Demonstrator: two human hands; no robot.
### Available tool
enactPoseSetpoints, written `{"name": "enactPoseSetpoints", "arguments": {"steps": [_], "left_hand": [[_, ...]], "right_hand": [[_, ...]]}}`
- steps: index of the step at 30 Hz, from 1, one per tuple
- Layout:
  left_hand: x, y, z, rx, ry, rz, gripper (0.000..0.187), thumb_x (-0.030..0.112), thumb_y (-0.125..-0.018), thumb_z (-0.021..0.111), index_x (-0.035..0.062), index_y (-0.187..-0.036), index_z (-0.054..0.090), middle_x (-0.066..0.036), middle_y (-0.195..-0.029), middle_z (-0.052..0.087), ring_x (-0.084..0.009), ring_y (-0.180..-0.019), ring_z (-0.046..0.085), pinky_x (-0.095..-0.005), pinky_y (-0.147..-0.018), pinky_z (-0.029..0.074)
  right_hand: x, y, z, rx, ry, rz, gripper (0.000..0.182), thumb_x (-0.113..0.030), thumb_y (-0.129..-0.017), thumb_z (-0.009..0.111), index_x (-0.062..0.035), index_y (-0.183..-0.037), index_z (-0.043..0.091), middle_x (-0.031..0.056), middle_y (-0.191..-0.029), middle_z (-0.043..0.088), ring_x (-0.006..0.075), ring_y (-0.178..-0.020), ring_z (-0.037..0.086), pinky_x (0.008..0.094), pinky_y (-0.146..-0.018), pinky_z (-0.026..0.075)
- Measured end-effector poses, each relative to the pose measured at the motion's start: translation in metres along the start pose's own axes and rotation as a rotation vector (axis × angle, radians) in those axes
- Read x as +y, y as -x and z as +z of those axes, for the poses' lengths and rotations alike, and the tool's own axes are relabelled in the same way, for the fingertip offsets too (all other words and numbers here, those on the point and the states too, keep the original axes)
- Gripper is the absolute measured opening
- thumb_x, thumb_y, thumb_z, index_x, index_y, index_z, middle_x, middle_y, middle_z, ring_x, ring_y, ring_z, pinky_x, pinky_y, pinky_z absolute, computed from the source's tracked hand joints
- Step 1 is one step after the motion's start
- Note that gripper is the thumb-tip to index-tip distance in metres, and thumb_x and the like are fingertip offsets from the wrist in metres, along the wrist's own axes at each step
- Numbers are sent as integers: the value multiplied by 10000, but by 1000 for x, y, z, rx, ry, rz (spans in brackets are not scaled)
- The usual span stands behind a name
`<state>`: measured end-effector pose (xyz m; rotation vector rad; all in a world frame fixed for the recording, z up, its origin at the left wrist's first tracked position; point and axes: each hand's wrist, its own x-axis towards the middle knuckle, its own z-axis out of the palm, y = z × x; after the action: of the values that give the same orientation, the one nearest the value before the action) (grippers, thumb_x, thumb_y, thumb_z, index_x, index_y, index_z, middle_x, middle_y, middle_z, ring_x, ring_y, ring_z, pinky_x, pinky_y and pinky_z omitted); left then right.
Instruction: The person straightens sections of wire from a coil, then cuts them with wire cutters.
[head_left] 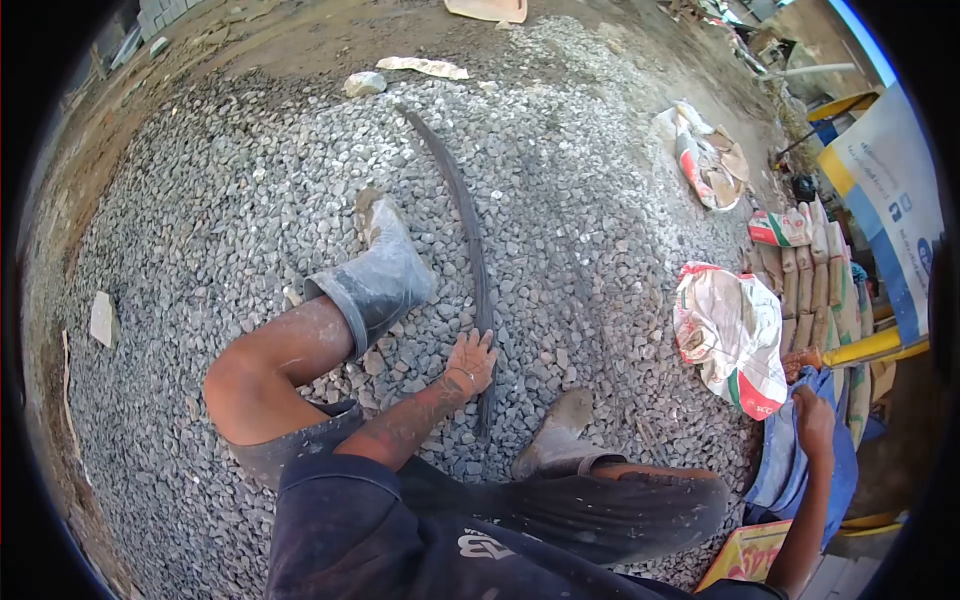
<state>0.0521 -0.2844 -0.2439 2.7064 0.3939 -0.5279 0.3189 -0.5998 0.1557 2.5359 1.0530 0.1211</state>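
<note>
While the person crouches on the gravel heap (250,180) with both rubber boots dug into the stones, the left hand (471,360) is pressed down beside a long, dark curved strip (462,210) that runs from the top of the heap down between the legs. The fingers are spread and lie flat on the stones, touching or nearly touching the strip's edge; they are not wrapped round it, so nothing is actually gripped. The strip looks like a bent length of rubber or hose, though the wide lens makes that hard to say for sure. Its lower end passes just right of the left hand and stops near the right boot (560,440).

The right hand (812,418) is off at the edge of the view, well apart from the strip, resting on a blue cloth (800,470) (or perhaps a bag). It seems to be loosely curled over the fabric, but whether it pinches it I cannot tell.

By my reading, the step in hand is reaching for the strip: the left hand has arrived at it but has not taken hold. The next move would call for the fingers to curl under the strip, which means working them in among loose stones, then lifting without letting the long free end drag. The left boot (385,275) stands just beside the strip's middle, so it may need to shift clear. A printed sack (735,335) lies on the stones to the right.
</note>
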Motion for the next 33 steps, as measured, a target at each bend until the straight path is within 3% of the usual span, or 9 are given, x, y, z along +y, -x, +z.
{"name": "enactPoseSetpoints", "arguments": {"steps": [5,9,10,14,19,22,24,26,33], "left_hand": [[-10,2,5,36,65,1,451,297,-791,569,103,-1195,525,-155,-1405,295,-356,-1250,297,-494,-1000,250],[1,6,-33,151,80,98,618,366,-772,612,82,-1286,418,-163,-1419,243,-366,-1280,240,-489,-1012,239],[9,3,-53,413,196,176,656,364,-765,627,77,-1304,387,-169,-1420,226,-367,-1291,218,-483,-1017,239],[60,46,-214,1112,395,495,713,308,-724,701,75,-1303,357,-209,-1391,231,-371,-1288,234,-478,-1011,275],[46,113,-344,1663,-193,554,575,250,-730,706,81,-1213,444,-181,-1337,340,-344,-1213,376,-461,-936,369],[-2,118,-350,1341,-155,535,339,174,-759,682,77,-1058,555,-148,-1068,577,-304,-1041,532,-411,-833,438],[-33,124,-322,902,275,221,163,117,-761,671,55,-898,608,-107,-732,631,-268,-775,614,-371,-695,476],[-73,115,-278,830,250,269,163,165,-753,682,45,-843,619,-110,-621,601,-273,-654,613,-361,-636,484],[-111,116,-251,773,79,231,125,192,-805,618,111,-895,647,-92,-770,633,-275,-718,612,-340,-632,487]], "right_hand": [[129,-7,-21,309,184,342,209,-177,-887,437,-25,-960,561,237,-895,595,399,-841,559,481,-706,416],[103,-23,-79,610,27,356,245,-182,-912,435,-20,-1054,552,222,-918,600,383,-867,567,406,-739,430],[71,-29,-97,638,1,359,235,-175,-916,434,-14,-1040,552,221,-911,598,379,-860,569,393,-731,429],[-81,-42,-143,734,-264,-21,142,-97,-868,512,-2,-958,567,214,-819,596,350,-744,591,372,-663,440],[-216,-59,-139,700,-419,-670,108,-74,-784,579,-64,-890,590,100,-723,606,276,-610,597,359,-524,456],[-254,-80,-116,640,-559,-870,112,-112,-795,549,-91,-901,578,74,-678,585,289,-621,593,365,-520,463],[-266,-98,-96,559,-555,-864,109,-127,-797,569,-95,-899,594,90,-686,594,292,-617,592,372,-527,465],[-276,-122,-69,476,-535,-848,107,-142,-800,590,-100,-896,611,105,-694,604,295,-613,591,379,-534,466],[-270,-152,2,91,-613,-776,202,-262,-883,470,-139,-968,606,149,-751,617,346,-718,595,459,-653,461]]}}
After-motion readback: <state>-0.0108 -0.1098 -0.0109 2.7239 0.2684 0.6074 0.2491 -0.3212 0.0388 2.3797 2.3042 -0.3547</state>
